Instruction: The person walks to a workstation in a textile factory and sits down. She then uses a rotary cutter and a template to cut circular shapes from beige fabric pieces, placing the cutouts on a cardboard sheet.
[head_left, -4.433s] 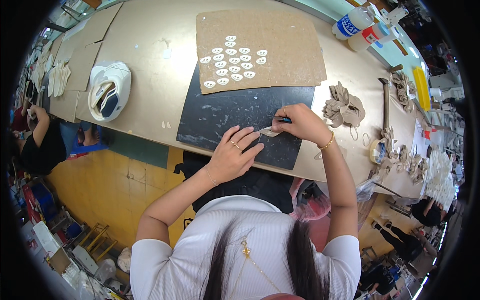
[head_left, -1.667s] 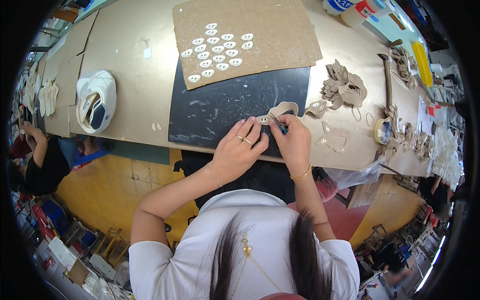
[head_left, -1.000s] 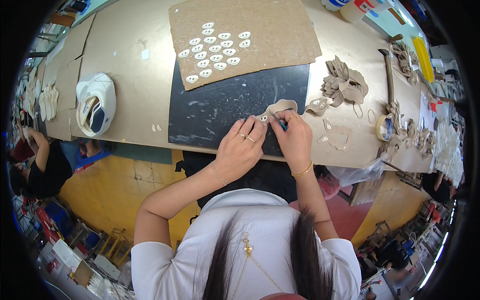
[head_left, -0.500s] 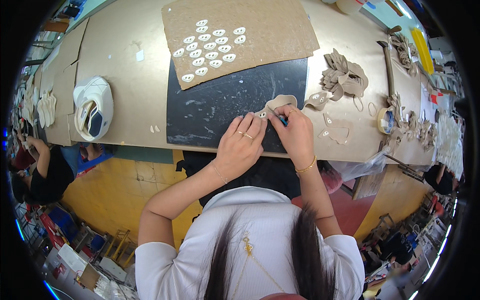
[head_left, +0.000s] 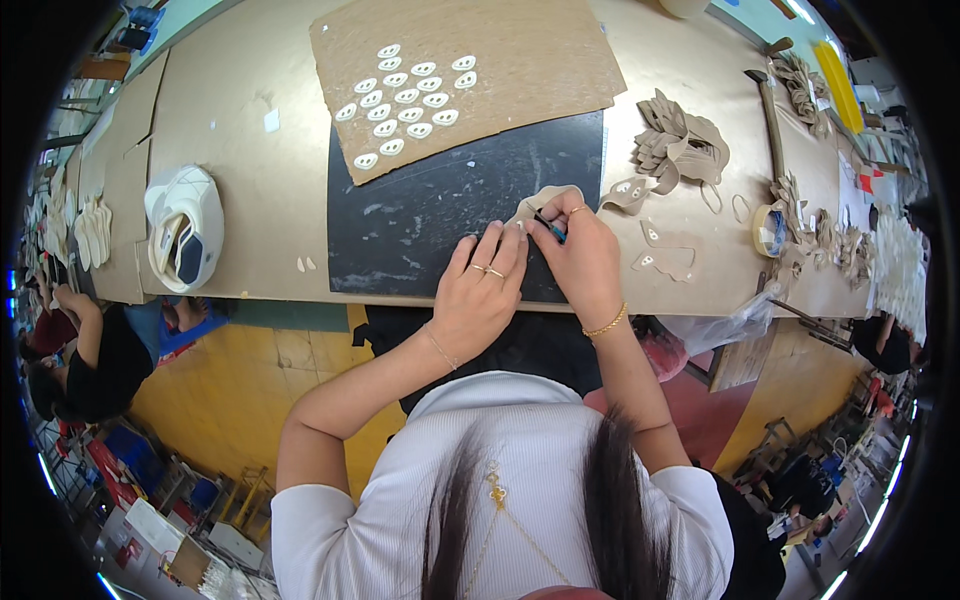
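Note:
A tan cut-out piece (head_left: pixel 548 199) lies on the black mat (head_left: pixel 440 215) near the table's front edge. My left hand (head_left: pixel 480 288) presses flat on the mat, its fingertips holding the piece's lower edge. My right hand (head_left: pixel 578 250) grips a small dark-and-blue tool (head_left: pixel 549 224) whose tip touches the piece. On a brown cardboard sheet (head_left: pixel 520 60) behind the mat lie several small white oval pieces (head_left: pixel 408 98) in rows.
A pile of tan cut-outs (head_left: pixel 680 145) lies right of the mat, with loose pieces (head_left: pixel 662 255), a hammer (head_left: pixel 768 100) and a tape roll (head_left: pixel 770 230) beyond. A white cap (head_left: pixel 185 225) rests at the left. Another person (head_left: pixel 85 345) sits at far left.
My right hand came back from the right side of the mat and joined my left hand at the tan piece. Since then both hands have stayed on it with small shifts.

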